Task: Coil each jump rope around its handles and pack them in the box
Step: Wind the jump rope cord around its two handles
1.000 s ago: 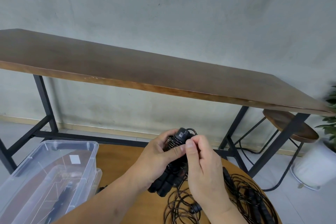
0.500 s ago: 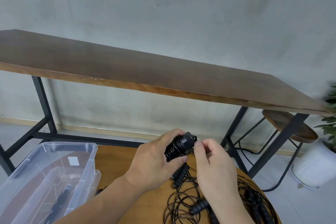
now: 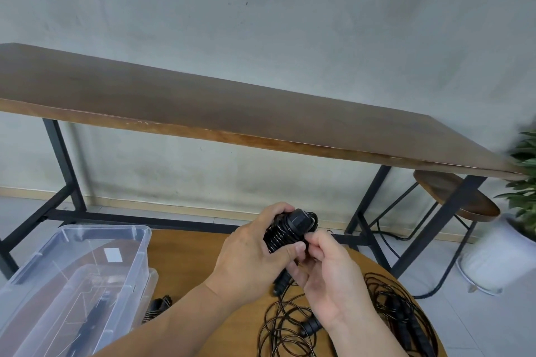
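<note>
The left hand (image 3: 249, 258) grips the jump rope (image 3: 285, 230) bundle above the round table (image 3: 185, 264), fingers curled tight around the handles. The right hand (image 3: 330, 275) pinches the loose cord end beside it. A good way is to tuck that end under a tight loop, so nothing springs loose. The clear box (image 3: 72, 278) waits, open, to the left.

A long dark wooden bench (image 3: 232, 122) on black metal legs spans the frame before a grey wall (image 3: 261, 9). At three o'clock, a round stool (image 3: 455, 194) stands beside a white-potted plant (image 3: 519, 211).
</note>
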